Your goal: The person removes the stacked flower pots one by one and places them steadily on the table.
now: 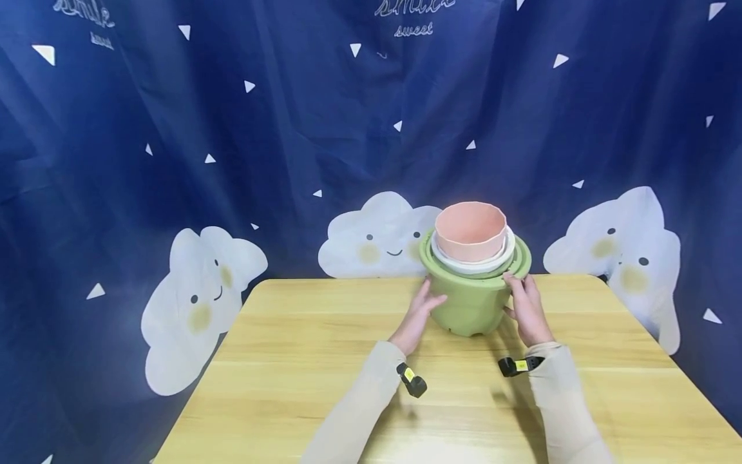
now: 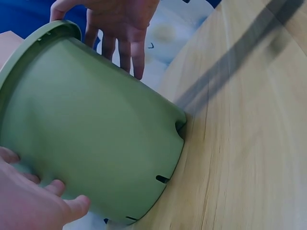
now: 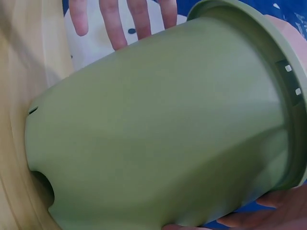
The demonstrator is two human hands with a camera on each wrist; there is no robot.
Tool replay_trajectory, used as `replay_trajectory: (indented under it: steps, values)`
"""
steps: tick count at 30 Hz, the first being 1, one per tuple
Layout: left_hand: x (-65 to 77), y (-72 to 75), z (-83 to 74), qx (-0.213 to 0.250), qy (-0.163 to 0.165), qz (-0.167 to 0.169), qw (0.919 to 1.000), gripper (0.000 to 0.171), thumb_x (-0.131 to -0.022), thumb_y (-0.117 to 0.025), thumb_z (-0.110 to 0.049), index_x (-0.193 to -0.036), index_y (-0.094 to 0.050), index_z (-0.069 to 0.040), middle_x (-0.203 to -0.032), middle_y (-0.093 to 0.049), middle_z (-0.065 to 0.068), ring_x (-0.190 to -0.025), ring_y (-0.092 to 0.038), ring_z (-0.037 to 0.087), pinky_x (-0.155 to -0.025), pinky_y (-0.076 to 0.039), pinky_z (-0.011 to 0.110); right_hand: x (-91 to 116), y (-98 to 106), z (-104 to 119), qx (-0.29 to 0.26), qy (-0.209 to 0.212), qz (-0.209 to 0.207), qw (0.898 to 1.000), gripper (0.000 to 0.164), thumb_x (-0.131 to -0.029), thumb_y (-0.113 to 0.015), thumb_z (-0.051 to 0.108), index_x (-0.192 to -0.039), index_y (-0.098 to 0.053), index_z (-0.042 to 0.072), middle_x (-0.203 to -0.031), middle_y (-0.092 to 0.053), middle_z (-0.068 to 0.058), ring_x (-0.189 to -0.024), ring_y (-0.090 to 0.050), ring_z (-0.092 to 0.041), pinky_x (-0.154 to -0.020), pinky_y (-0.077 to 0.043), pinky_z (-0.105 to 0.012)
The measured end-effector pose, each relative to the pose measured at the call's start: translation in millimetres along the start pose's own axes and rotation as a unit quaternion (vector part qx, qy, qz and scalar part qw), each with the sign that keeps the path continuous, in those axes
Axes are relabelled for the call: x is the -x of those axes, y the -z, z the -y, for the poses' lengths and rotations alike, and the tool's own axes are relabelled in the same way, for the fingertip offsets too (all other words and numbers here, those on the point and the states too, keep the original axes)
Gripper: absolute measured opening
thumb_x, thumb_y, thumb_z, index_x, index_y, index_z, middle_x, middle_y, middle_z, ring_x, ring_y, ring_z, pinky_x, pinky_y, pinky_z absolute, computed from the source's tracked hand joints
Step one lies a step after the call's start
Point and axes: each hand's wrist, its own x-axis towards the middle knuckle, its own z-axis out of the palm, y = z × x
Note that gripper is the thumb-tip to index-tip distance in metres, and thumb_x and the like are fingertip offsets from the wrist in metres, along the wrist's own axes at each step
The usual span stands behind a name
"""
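Observation:
A large green flowerpot (image 1: 469,303), with notches around its base, stands near the far edge of the table, tipped slightly in the head view. Nested inside it are a white pot (image 1: 503,258) and, on top, a pink pot (image 1: 471,251) with a faceted rim. My left hand (image 1: 418,316) lies along the green pot's left side, its spread fingers against the wall. On the opposite side, my right hand (image 1: 527,309) touches the green pot, one finger up at the rim and the others nearly straight along the wall. The wrist views show fingertips right at the pot's surface.
The wooden table (image 1: 278,386) stretches toward me and to both sides of the pots. Directly behind it hangs a dark blue curtain (image 1: 278,142) printed with smiling clouds and white triangles. A black wrist camera (image 1: 413,381) sits on the left wrist, and another camera (image 1: 516,366) on the right.

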Motion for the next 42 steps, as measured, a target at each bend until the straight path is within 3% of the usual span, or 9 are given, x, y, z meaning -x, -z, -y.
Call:
replay_trajectory:
  steps: [11,17,20,22,26,30,34,37,42]
  values:
    - [0.0,-13.7,-16.4,0.012,-0.005,-0.084,0.9964,0.091,-0.099,-0.054,-0.062,-0.167,-0.014,-0.016,-0.175,-0.013,0.005,-0.16,-0.021,0.034,-0.129,-0.016,0.06,-1,-9,2,0.005,0.004,0.001,1.0,0.075,-0.107,-0.045,0.044,-0.166,-0.01,0.014,-0.174,-0.011,-0.018,-0.159,-0.017,-0.037,-0.121,-0.023,-0.073]
    - [-4.3,-26.2,-20.9,-0.002,0.007,-0.127,0.9919,0.094,-0.098,-0.052,-0.066,-0.167,-0.014,-0.014,-0.175,-0.012,0.008,-0.161,-0.018,0.034,-0.13,-0.015,0.06,-4,3,7,0.035,0.006,0.013,0.999,0.079,-0.107,-0.042,0.052,-0.165,-0.012,0.007,-0.168,-0.021,-0.023,-0.155,-0.025,-0.043,-0.121,-0.029,-0.07]
    - [-5.1,-30.4,-22.3,-0.009,0.018,-0.132,0.991,0.097,-0.097,-0.051,-0.069,-0.166,-0.014,-0.014,-0.175,-0.011,0.009,-0.162,-0.013,0.034,-0.13,-0.013,0.062,-13,16,7,0.039,0.021,-0.002,0.999,0.075,-0.106,-0.043,0.053,-0.16,-0.025,0.004,-0.149,-0.046,-0.01,-0.141,-0.049,-0.028,-0.115,-0.047,-0.051]
    - [-5.6,-32.3,-22.5,-0.01,0.022,-0.132,0.991,0.098,-0.096,-0.051,-0.07,-0.166,-0.014,-0.013,-0.175,-0.011,0.009,-0.162,-0.012,0.034,-0.129,-0.012,0.063,-21,25,6,0.045,0.04,-0.018,0.998,0.067,-0.106,-0.048,0.05,-0.153,-0.038,0.003,-0.128,-0.057,0.007,-0.122,-0.06,-0.009,-0.101,-0.057,-0.032]
    - [-4.8,-35.8,-18.5,-0.011,0.029,-0.136,0.9902,0.098,-0.096,-0.052,-0.07,-0.166,-0.014,-0.012,-0.175,-0.011,0.01,-0.162,-0.012,0.035,-0.129,-0.012,0.063,-33,42,2,0.104,0.078,-0.032,0.991,0.054,-0.105,-0.053,0.045,-0.138,-0.052,0.002,-0.1,-0.058,0.026,-0.091,-0.061,0.011,-0.077,-0.057,-0.013]
    - [-3.4,-38.8,-14.8,-0.015,0.031,-0.14,0.9895,0.098,-0.096,-0.052,-0.069,-0.166,-0.014,-0.012,-0.175,-0.012,0.012,-0.162,-0.014,0.036,-0.129,-0.013,0.063,-34,50,3,0.229,0.104,-0.043,0.967,0.06,-0.106,-0.048,0.047,-0.137,-0.056,-0.004,-0.103,-0.069,0.007,-0.089,-0.061,0.006,-0.08,-0.053,-0.017]
    - [-4.1,-38.8,-15.6,-0.016,0.033,-0.141,0.9893,0.101,-0.095,-0.052,-0.073,-0.167,-0.012,-0.014,-0.175,-0.01,0.011,-0.162,-0.013,0.036,-0.128,-0.013,0.065,-35,50,7,0.324,0.123,-0.057,0.936,0.062,-0.107,-0.042,0.051,-0.129,-0.06,-0.004,-0.12,-0.066,-0.028,-0.103,-0.063,-0.027,-0.088,-0.048,-0.04]
    - [-5.4,-37.0,-15.3,-0.019,0.033,-0.144,0.9888,0.103,-0.093,-0.052,-0.075,-0.167,-0.012,-0.015,-0.175,-0.01,0.01,-0.162,-0.014,0.036,-0.128,-0.014,0.066,-39,48,9,0.341,0.143,-0.059,0.927,0.057,-0.107,-0.042,0.047,-0.122,-0.057,-0.005,-0.121,-0.062,-0.031,-0.109,-0.059,-0.043,-0.089,-0.046,-0.051]
    - [-7.7,-35.6,-13.8,-0.026,0.033,-0.148,0.9881,0.102,-0.093,-0.052,-0.075,-0.167,-0.013,-0.017,-0.175,-0.011,0.009,-0.161,-0.016,0.035,-0.129,-0.015,0.064,-44,50,10,0.404,0.183,-0.077,0.893,0.039,-0.104,-0.044,0.041,-0.101,-0.055,0.005,-0.1,-0.057,-0.019,-0.09,-0.055,-0.034,-0.068,-0.04,-0.041]
